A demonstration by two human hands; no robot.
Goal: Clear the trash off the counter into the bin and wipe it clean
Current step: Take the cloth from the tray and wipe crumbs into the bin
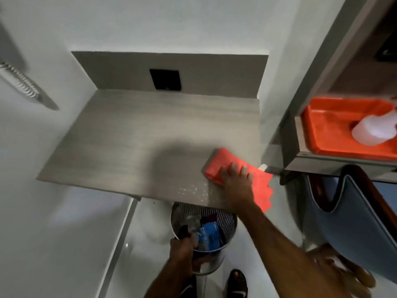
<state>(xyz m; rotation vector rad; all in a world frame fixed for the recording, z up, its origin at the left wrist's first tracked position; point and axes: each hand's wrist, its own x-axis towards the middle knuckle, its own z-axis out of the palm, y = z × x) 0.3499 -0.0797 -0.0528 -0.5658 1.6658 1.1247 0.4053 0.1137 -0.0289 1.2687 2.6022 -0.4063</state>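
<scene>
Head camera, looking steeply down at a rectangular desk (133,134) with a pale grey, fine wood-grain surface, set into a corner between plain white walls. A matching grey back panel rises behind it, with a flat black rectangular plate (165,79) set into it. A patch of small wet droplets glints near the front edge of the desk.

The right hand (235,181) lies flat, fingers spread, pressing a soft folded coral-orange cloth (223,163) onto the front right corner of the desk; part of the cloth hangs past the edge. A small white object, too blurred to name, sits just beside the cloth at the corner.

On the floor below the front edge stands a round silver wire-mesh bin (227,220). Inside are crumpled wrappers, among them a blue packet (207,234). The left hand (182,250) is at the near rim of the bin, closed around something dark; what it grips cannot be made out.

To the right, a grey shelf unit holds a glossy orange plastic tray (326,125) with a translucent white plastic bottle (374,130) lying in it. Beneath the shelf is the curved back of a blue chair (352,214). The floor is glossy white, and black shoes (236,282) show at the bottom. A coiled white cord (21,80) hangs on the left wall.
</scene>
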